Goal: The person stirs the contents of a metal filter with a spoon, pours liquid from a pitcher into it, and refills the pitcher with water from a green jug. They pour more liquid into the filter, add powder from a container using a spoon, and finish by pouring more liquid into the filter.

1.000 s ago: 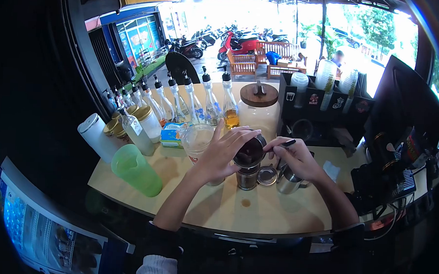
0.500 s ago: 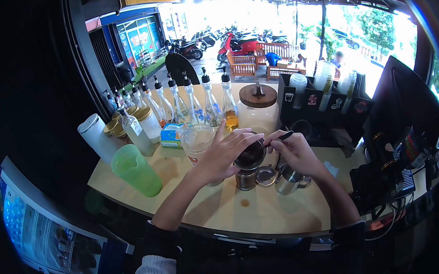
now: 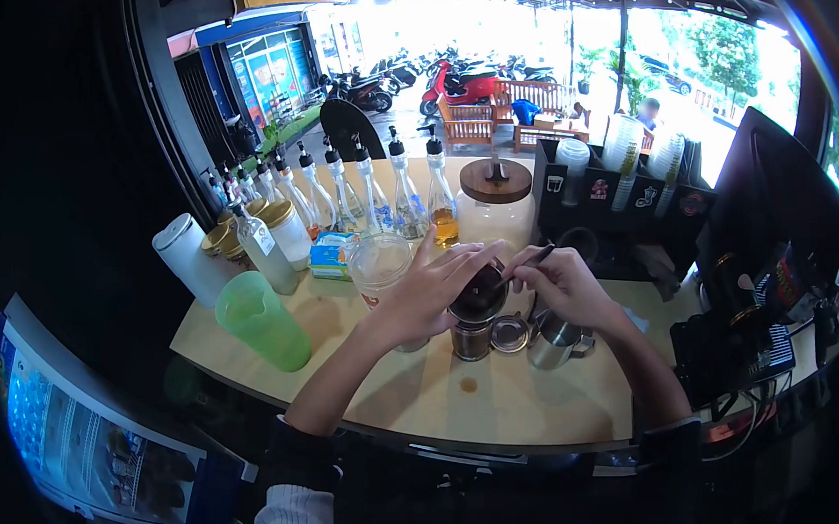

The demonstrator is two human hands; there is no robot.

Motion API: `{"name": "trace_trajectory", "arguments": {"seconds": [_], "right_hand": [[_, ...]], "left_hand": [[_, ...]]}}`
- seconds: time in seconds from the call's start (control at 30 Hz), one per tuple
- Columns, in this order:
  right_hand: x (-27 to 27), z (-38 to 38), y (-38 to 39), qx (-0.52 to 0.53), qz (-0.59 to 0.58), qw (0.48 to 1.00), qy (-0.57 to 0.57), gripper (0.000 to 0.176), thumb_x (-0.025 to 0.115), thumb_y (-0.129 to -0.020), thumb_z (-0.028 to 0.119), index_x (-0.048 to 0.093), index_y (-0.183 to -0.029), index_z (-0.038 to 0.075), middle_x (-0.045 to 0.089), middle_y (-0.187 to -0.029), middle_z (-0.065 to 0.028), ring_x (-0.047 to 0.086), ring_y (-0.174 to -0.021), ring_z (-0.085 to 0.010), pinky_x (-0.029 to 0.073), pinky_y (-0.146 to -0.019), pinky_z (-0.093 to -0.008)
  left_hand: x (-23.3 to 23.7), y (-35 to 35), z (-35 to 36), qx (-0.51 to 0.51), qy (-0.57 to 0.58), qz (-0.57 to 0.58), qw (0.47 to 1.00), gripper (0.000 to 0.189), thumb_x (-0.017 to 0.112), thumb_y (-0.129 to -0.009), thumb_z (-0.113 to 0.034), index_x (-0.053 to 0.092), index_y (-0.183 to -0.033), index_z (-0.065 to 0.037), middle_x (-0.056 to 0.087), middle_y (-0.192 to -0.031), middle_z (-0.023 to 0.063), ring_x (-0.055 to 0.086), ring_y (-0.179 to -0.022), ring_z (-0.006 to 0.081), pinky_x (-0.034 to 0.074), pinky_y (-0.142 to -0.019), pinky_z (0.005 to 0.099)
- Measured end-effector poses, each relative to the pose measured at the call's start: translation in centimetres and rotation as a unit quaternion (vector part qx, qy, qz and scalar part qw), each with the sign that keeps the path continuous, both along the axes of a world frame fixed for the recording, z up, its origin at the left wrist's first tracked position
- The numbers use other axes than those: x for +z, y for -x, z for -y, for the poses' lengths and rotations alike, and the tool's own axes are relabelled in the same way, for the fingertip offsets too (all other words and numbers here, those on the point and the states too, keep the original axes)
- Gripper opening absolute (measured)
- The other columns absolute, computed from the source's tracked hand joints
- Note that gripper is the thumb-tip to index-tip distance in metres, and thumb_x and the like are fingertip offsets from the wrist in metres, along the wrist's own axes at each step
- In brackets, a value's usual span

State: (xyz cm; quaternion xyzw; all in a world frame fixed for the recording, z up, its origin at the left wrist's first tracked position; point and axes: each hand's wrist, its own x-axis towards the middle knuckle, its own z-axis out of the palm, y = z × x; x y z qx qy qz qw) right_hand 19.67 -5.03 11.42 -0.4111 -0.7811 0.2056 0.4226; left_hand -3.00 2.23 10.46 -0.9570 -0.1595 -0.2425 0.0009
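My left hand (image 3: 437, 286) is wrapped round a dark round cup (image 3: 477, 300), tilted above a small metal canister (image 3: 471, 341). In my right hand (image 3: 568, 285) a thin dark-handled tool (image 3: 544, 253) is pinched, its tip at the cup's opening. What lies inside the cup is too dark to tell. A round metal lid (image 3: 510, 333) lies beside the canister, and a steel pitcher (image 3: 554, 343) stands below my right hand. Left of my left hand is a clear plastic tub (image 3: 380, 263).
A green jug (image 3: 263, 321) stands at the left. Pump bottles (image 3: 401, 196) line the back beside a wooden-lidded jar (image 3: 495, 214). Behind my right hand is a black cup holder (image 3: 618, 214); dark equipment (image 3: 729, 346) fills the right end. A person (image 3: 648, 113) sits outside.
The view has shifted slightly. The tool in my right hand has tilted more upright over the cup. My left hand keeps its hold.
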Motion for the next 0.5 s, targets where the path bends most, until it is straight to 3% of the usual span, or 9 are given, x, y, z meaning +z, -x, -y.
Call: {"name": "trace_trajectory", "arguments": {"seconds": [0.2,0.33,0.43,0.5], "right_hand": [[0.3,-0.1,-0.1,-0.011,-0.015,1.0,-0.006,0.017,0.051,-0.092,0.002,0.065,-0.09,-0.006,0.065,-0.086,-0.0078,0.058,-0.069,-0.0112,0.047,-0.064,-0.0263],[0.3,-0.1,0.2,-0.007,0.026,0.999,-0.025,0.017,0.051,-0.092,0.002,0.065,-0.089,-0.007,0.065,-0.084,-0.0079,0.06,-0.07,-0.0116,0.048,-0.065,-0.0264],[-0.1,-0.6,0.3,-0.015,-0.04,0.999,-0.026,0.016,0.052,-0.092,0.003,0.065,-0.09,-0.006,0.065,-0.08,-0.0072,0.06,-0.07,-0.0117,0.048,-0.065,-0.0261],[-0.7,-0.9,0.2,0.001,0.013,0.999,-0.042,0.015,0.053,-0.092,0.004,0.066,-0.092,-0.005,0.064,-0.076,-0.0068,0.06,-0.069,-0.0113,0.048,-0.064,-0.0264]], "left_hand": [[0.0,0.0,0.0,0.009,0.005,-0.018,1.0,0.109,0.074,-0.065,-0.005,0.009,-0.152,-0.017,0.05,-0.133,0.0029,0.042,-0.131,0.0224,0.012,-0.115,0.0611],[0.1,-0.2,0.2,0.003,0.001,-0.015,1.0,0.108,0.074,-0.066,-0.006,0.009,-0.152,-0.017,0.05,-0.133,0.0027,0.043,-0.131,0.0225,0.012,-0.115,0.0613],[0.0,-0.2,0.2,-0.003,-0.007,0.002,1.0,0.104,0.074,-0.066,-0.009,0.014,-0.151,-0.013,0.053,-0.129,0.0043,0.047,-0.126,0.0249,0.01,-0.115,0.0608],[0.0,-0.2,0.2,-0.003,-0.01,0.001,1.0,0.104,0.074,-0.067,-0.01,0.014,-0.151,-0.014,0.053,-0.13,0.0042,0.047,-0.127,0.0248,0.01,-0.115,0.061]]}}
